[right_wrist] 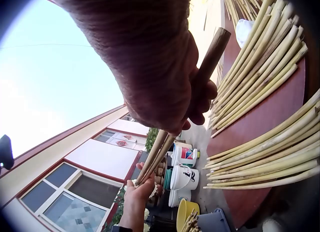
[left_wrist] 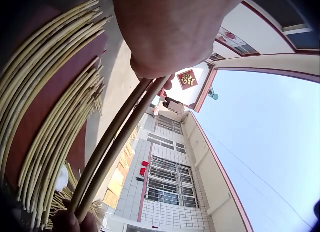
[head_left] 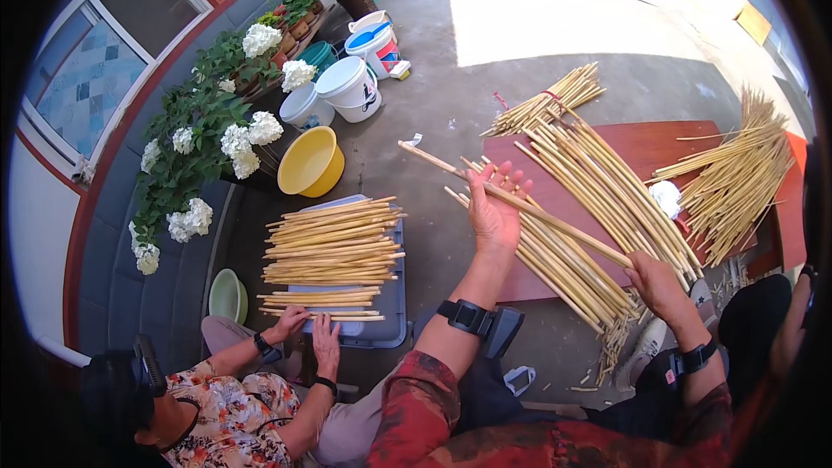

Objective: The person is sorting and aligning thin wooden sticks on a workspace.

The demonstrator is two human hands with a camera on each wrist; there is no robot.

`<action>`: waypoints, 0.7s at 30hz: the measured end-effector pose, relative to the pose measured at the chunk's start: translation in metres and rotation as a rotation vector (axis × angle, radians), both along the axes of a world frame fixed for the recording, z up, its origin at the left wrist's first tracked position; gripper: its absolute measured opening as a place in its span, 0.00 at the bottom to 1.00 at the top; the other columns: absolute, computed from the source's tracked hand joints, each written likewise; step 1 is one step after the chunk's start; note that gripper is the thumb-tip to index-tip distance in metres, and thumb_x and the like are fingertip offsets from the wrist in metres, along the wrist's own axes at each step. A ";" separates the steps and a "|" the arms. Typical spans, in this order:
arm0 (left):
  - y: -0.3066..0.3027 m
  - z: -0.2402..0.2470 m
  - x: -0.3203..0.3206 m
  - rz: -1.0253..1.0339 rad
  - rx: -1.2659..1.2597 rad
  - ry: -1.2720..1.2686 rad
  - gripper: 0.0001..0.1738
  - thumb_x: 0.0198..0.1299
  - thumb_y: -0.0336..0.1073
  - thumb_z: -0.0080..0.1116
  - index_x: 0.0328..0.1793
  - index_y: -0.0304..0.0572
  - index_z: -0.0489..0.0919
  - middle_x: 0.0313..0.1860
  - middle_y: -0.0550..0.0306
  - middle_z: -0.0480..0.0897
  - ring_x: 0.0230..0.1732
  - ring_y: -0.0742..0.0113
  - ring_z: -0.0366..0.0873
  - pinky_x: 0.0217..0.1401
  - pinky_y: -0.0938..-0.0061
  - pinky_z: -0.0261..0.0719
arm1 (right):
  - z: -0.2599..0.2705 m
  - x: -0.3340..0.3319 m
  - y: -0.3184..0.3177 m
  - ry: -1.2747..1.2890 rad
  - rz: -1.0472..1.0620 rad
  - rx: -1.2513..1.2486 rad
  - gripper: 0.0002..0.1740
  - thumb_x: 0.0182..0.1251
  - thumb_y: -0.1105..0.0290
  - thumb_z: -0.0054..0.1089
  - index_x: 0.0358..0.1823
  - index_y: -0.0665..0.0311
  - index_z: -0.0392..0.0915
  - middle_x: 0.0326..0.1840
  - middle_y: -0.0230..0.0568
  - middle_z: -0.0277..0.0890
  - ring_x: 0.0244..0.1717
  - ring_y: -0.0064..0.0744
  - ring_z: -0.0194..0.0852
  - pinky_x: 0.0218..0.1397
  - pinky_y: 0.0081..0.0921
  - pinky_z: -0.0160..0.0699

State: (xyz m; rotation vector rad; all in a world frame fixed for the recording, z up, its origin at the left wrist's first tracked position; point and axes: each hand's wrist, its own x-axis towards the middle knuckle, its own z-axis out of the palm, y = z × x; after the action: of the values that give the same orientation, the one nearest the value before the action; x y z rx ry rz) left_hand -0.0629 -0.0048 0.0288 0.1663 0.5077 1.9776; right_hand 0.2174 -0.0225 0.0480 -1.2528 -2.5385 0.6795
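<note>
Red-patterned sleeves (head_left: 416, 407) frame the near edge, and beyond them two long, pale stalks (left_wrist: 125, 139) lie slantwise in the air between both hands. The right hand (head_left: 663, 290) grips their near end with curled fingers; the left hand (head_left: 494, 208), palm up, has an open grip, its loose fingers supporting the stalks farther along. That loose support is the likeliest weak point: if the palm tips, the pair could roll off, or their far ends could part and swing. Below, rows of stalks (head_left: 607, 186) lie aslant across a reddish tabletop (head_left: 650, 143), several jutting past its edge, so a dropped stalk or brushing forearm could knock them askew. Well to the left, a second person (head_left: 234, 407) touches shorter stalks (head_left: 334, 243) on a blue-grey tray (head_left: 400, 295); a wide sweep that way could disturb them.
</note>
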 end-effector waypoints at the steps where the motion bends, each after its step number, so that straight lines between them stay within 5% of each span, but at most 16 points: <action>1: 0.002 -0.004 0.009 -0.007 -0.041 0.058 0.30 0.56 0.51 0.50 0.53 0.36 0.59 0.43 0.49 0.69 0.43 0.60 0.70 0.48 0.59 0.72 | -0.001 -0.003 0.000 0.003 0.007 0.000 0.07 0.57 0.68 0.49 0.33 0.63 0.65 0.28 0.50 0.67 0.32 0.53 0.67 0.33 0.39 0.65; 6: -0.002 -0.027 0.061 -0.172 -0.184 0.213 0.19 0.60 0.46 0.46 0.47 0.37 0.65 0.29 0.58 0.71 0.29 0.69 0.70 0.41 0.67 0.74 | -0.007 -0.030 -0.012 0.041 0.043 0.057 0.10 0.57 0.70 0.49 0.40 0.64 0.64 0.30 0.51 0.68 0.34 0.53 0.68 0.35 0.40 0.66; 8: -0.007 -0.025 0.076 -0.299 -0.193 0.051 0.15 0.62 0.43 0.44 0.42 0.37 0.67 0.20 0.64 0.65 0.20 0.75 0.63 0.30 0.74 0.71 | -0.008 -0.039 -0.017 0.163 0.071 -0.007 0.14 0.56 0.70 0.50 0.43 0.65 0.62 0.33 0.54 0.70 0.36 0.55 0.68 0.36 0.41 0.66; 13: -0.016 -0.011 0.094 -0.355 -0.170 0.037 0.13 0.62 0.42 0.43 0.40 0.38 0.68 0.15 0.67 0.58 0.16 0.78 0.55 0.23 0.79 0.62 | -0.008 -0.055 -0.014 0.099 0.016 -0.171 0.16 0.55 0.70 0.52 0.42 0.66 0.60 0.30 0.59 0.69 0.35 0.57 0.68 0.35 0.44 0.65; 17: -0.014 0.007 0.076 -0.312 -0.164 0.033 0.12 0.62 0.41 0.44 0.39 0.39 0.68 0.13 0.69 0.56 0.14 0.79 0.54 0.21 0.80 0.61 | 0.000 -0.062 -0.013 0.110 0.000 -0.090 0.13 0.56 0.70 0.50 0.39 0.66 0.60 0.29 0.58 0.69 0.33 0.57 0.69 0.32 0.43 0.66; 21: -0.003 0.015 0.021 0.025 -0.105 0.028 0.09 0.59 0.38 0.49 0.36 0.40 0.69 0.13 0.69 0.56 0.12 0.79 0.54 0.16 0.81 0.59 | 0.002 -0.051 -0.010 0.100 0.082 0.090 0.10 0.56 0.73 0.46 0.38 0.66 0.61 0.27 0.54 0.69 0.31 0.55 0.69 0.31 0.41 0.67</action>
State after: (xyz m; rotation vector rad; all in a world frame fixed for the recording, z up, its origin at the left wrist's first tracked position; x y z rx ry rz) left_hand -0.0423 -0.0078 0.0438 0.1224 0.6335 1.9697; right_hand 0.1659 -0.0326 0.0503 -1.0637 -2.5204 0.6215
